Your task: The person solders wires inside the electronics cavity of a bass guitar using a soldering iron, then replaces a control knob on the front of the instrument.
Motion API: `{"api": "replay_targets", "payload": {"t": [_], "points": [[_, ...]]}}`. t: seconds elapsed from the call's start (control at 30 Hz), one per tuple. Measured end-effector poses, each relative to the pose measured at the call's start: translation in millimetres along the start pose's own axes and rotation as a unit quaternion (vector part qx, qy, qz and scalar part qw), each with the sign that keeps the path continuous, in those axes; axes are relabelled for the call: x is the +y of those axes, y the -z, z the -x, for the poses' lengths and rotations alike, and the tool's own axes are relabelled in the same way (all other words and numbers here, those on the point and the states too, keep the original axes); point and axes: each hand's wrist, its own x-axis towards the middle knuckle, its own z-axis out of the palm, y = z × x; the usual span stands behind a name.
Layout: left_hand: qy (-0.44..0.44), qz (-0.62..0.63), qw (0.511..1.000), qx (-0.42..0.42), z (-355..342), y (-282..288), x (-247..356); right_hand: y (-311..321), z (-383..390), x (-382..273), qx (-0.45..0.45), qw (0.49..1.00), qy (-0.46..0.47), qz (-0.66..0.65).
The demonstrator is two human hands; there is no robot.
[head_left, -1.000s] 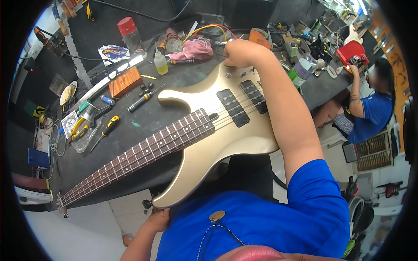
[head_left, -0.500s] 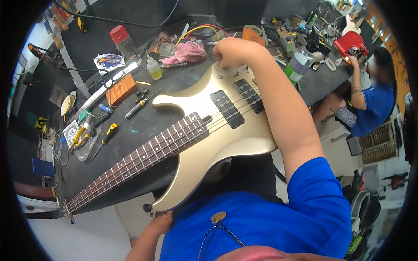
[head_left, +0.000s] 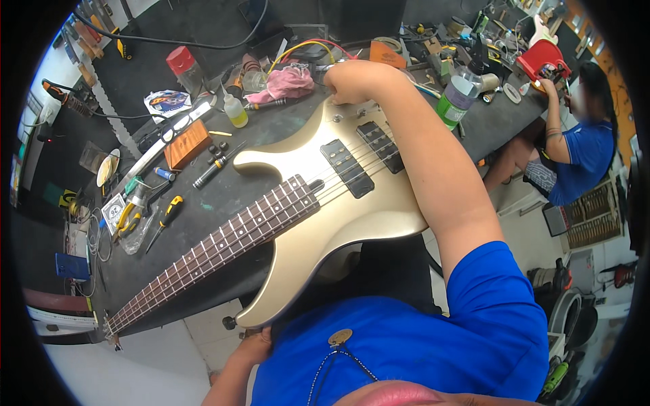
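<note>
A gold bass guitar (head_left: pixel 298 250) lies face up across the bench, its dark fretted neck (head_left: pixel 217 248) running toward the lower left. My right arm reaches over the body and strings. My right hand (head_left: pixel 352 81) is closed at the body's far edge, beside the control knobs (head_left: pixel 336 118); its curled fingers hide whatever is in them. Low down, my left hand (head_left: pixel 256 345) is by the near horn, close to the strap button (head_left: pixel 229 323). Most of its fingers are out of sight behind the body.
On the dark bench (head_left: pixel 203 203) are a yellow-black screwdriver (head_left: pixel 164 222), pliers (head_left: pixel 126 216), a wooden block (head_left: pixel 187 145), an oil bottle (head_left: pixel 235 110), a pink cloth (head_left: pixel 289 82) and a labelled bottle (head_left: pixel 458 101). A person in blue (head_left: pixel 586 159) sits at the right.
The view has turned and shifted slightly. Both hands keep about the same places on the bass guitar.
</note>
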Motion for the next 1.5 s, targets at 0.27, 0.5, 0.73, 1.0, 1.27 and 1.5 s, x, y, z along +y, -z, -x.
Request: {"api": "replay_targets", "payload": {"t": [0.27,0.5,0.73,1.0,1.27,1.5], "points": [[-0.071,-0.254,0.965,-0.014,-7.9,-5.4,-25.5,1.8,-4.6,2.6,-0.032,0.999,-0.025,-0.018],[0.052,-0.168,0.980,-0.090,-24.7,-13.6,-45.1,5.6,-8.0,-4.5,-0.025,0.999,-0.033,0.010],[0.009,-0.150,0.979,-0.140,-16.7,-0.3,-27.6,-1.2,-10.6,-1.5,-0.043,0.998,-0.028,0.028],[0.070,-0.022,0.994,-0.082,-14.8,4.5,-12.8,4.2,-5.5,-10.5,-0.040,0.998,-0.030,0.029],[0.058,-0.073,0.987,-0.130,-20.9,-5.4,-41.0,31.0,22.9,21.2,0.115,0.986,-0.045,-0.114],[-0.024,-0.141,0.988,-0.051,-40.9,-50.4,-125.9,-17.8,63.8,69.3,0.165,0.971,-0.011,-0.173]]}}
